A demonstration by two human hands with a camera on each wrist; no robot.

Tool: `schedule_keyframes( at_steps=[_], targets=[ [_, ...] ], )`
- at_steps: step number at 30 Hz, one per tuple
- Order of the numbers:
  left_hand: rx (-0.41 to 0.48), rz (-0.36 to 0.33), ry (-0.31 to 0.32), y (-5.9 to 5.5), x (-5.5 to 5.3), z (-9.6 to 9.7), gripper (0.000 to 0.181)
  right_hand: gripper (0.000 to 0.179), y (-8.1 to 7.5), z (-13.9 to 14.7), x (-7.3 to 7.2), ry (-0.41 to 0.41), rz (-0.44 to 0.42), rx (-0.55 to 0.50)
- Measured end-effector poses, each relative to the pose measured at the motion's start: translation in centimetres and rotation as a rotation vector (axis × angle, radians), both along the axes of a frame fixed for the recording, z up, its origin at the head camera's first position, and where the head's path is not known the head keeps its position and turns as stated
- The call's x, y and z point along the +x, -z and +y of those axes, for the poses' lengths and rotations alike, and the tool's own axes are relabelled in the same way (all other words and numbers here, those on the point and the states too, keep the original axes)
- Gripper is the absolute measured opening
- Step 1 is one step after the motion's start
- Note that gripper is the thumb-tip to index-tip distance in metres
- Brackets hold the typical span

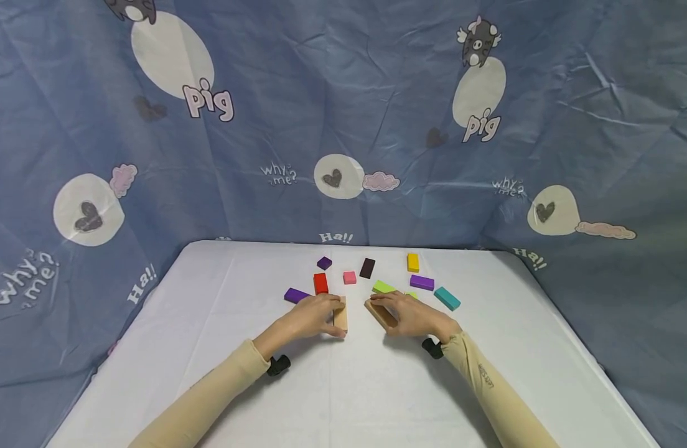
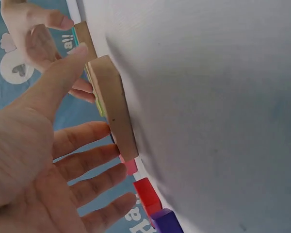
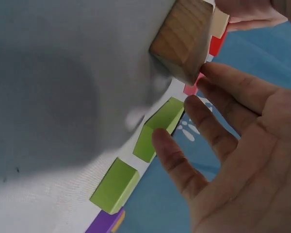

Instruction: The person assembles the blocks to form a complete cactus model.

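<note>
My left hand holds a plain wooden block by its ends, thumb at the near end and fingertips toward the far one. In the left wrist view this wooden block stands beside the spread fingers. To the right, my right hand grips a second wooden block, which lies slanted, its far end toward the left. The right wrist view has the fingertips against one end of that block; the thumb is mostly out of sight there. A gap separates the two wooden blocks.
Beyond the hands lie a purple block, a red block, a pink block, a dark block, a yellow block and a teal block. Two lime blocks, one a lime block, sit behind my right hand.
</note>
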State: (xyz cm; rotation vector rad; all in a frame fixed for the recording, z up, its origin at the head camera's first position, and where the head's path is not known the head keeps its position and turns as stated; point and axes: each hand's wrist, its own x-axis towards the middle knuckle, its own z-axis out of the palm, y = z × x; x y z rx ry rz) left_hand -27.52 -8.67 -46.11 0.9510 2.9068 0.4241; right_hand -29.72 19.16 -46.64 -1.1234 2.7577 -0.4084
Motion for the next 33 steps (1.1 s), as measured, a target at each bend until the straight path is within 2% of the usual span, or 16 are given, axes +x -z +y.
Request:
schedule_keyframes(
  at_steps=[5,12,16,27,33],
  targets=[
    [0.026,0.019,0.008,0.33,-0.32,0.03,0.061,0.074,0.12,0.11,0.02,0.008,-0.021,0.011],
    [0.040,0.043,0.020,0.49,-0.68,-0.14,0.060,0.079,0.07,0.15,-0.05,0.008,-0.026,0.030],
    [0.050,0.055,0.031,0.66,-0.74,-0.24,0.060,0.079,0.21,0.14,-0.12,0.016,0.006,0.032],
    [0.066,0.014,0.019,0.74,-0.61,-0.24,0.061,0.075,0.60,-0.28,0.12,0.066,0.072,-0.017],
    [0.060,0.031,0.039,0.73,-0.79,-0.16,0.059,0.074,0.70,-0.41,0.02,0.093,0.100,-0.022]
  ],
)
